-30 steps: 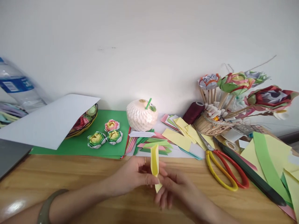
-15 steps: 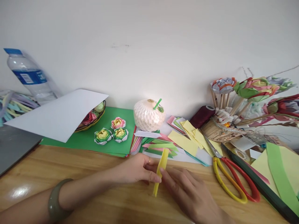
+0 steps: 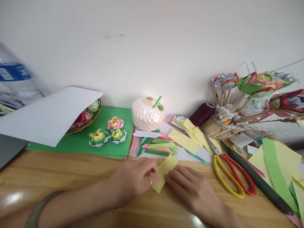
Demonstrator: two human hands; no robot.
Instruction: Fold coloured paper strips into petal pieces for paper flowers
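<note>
- yellow paper strip: lower centre of the frame, on the wooden table.
- left hand: fingers curled at its left edge; grip cannot be told.
- right hand: fingertips against its right edge, grip unclear.
- scissors: right of centre, beyond.

Soft, fairly even indoor light, with shiny spots on the wood and blur at the hands.
The pale wall is brightest just above the white textured ball and falls to dull grey towards the upper corners; faint, soft-edged shadows lie on it beside the bottle and around the dark red spool. White glare sits on the glossy tabletop at near left, with a smaller patch at the near edge, right of centre. Motion blur smears the left hand, less so the right hand. The bottle looks soft and slanted at the left edge, and the paper flowers look stretched at the right.
</note>
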